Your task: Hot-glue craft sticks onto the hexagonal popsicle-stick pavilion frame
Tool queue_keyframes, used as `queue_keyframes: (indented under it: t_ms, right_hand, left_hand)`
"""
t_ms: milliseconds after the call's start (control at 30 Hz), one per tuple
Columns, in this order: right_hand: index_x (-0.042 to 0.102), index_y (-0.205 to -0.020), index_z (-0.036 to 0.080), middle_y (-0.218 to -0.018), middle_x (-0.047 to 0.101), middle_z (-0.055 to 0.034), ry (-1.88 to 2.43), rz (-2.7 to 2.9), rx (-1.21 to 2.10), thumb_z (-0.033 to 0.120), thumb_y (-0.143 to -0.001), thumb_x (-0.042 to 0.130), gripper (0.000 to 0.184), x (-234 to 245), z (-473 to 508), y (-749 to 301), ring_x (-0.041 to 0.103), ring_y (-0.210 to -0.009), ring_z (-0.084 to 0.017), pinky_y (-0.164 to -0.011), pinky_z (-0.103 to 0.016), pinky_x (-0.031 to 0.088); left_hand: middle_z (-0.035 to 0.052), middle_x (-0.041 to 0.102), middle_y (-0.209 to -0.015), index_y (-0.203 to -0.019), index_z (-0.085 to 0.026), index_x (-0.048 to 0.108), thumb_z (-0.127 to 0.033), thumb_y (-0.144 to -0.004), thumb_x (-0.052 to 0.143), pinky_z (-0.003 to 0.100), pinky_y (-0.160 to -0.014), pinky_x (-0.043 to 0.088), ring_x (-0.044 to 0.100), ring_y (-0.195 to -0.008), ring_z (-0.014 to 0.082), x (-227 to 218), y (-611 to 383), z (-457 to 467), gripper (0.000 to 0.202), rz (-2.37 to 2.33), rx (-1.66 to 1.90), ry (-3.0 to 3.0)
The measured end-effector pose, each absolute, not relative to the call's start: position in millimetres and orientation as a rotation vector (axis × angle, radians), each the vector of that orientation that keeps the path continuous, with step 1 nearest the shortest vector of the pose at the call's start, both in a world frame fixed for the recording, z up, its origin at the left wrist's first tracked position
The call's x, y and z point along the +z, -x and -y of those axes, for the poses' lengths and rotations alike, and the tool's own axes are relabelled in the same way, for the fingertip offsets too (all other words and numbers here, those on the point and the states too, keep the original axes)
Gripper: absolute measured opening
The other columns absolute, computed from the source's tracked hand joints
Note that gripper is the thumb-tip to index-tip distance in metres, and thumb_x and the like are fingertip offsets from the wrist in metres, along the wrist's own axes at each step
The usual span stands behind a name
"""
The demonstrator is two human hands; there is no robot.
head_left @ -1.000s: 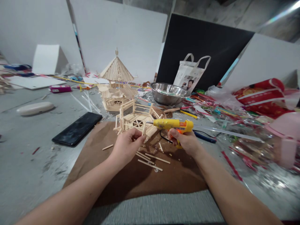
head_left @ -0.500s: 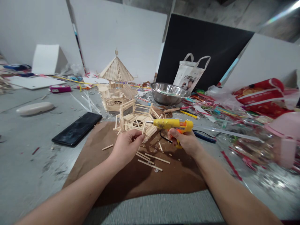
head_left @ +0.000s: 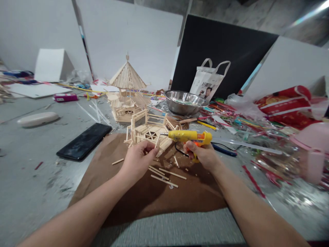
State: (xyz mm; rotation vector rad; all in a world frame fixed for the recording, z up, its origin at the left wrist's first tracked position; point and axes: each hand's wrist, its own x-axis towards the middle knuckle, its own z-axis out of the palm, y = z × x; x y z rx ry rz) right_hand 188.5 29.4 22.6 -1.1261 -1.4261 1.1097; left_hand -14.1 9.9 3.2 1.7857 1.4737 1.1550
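Note:
My right hand (head_left: 203, 156) grips a yellow and orange glue gun (head_left: 189, 136), its nozzle pointing left at a small wooden stick frame (head_left: 147, 132) on the brown mat (head_left: 144, 192). My left hand (head_left: 137, 159) is closed in a pinch on a short wooden stick (head_left: 157, 141) held up against the frame, right by the nozzle tip. Several loose sticks (head_left: 164, 175) lie on the mat between my hands. Behind the frame stands a finished stick pavilion (head_left: 127, 92) with a pointed roof.
A black phone (head_left: 84, 141) lies left of the mat, a white oval case (head_left: 38, 118) further left. A steel bowl (head_left: 185, 102) and a white tote bag (head_left: 209, 81) stand behind. Coloured sticks, plastic bags and a red package (head_left: 288, 104) crowd the right side.
Almost nothing has moved. My left hand's fingers have shifted slightly on the short stick at the frame; the glue gun stays in the same place.

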Motion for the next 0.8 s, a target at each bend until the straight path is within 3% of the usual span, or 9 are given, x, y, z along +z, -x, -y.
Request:
queue_keyframes:
  t_ms: [800]
  right_hand:
    - [0.053, -0.058, 0.018, -0.045, 0.048, 0.0040, 1.161, 1.442, 1.112, 0.052, -0.053, 0.063, 0.036, 20.8, -32.5, -190.6, 0.039, -0.035, -0.005, -0.031, -0.018, 0.030]
  left_hand:
    - [-0.0049, 0.048, -0.051, -0.061, -0.017, 0.049, -0.031, -0.066, 0.052, 0.019, -0.046, 0.031, 0.043, -0.048, 0.0076, 6.2, 13.3, -9.9, 0.016, -1.548, 1.129, -1.799]
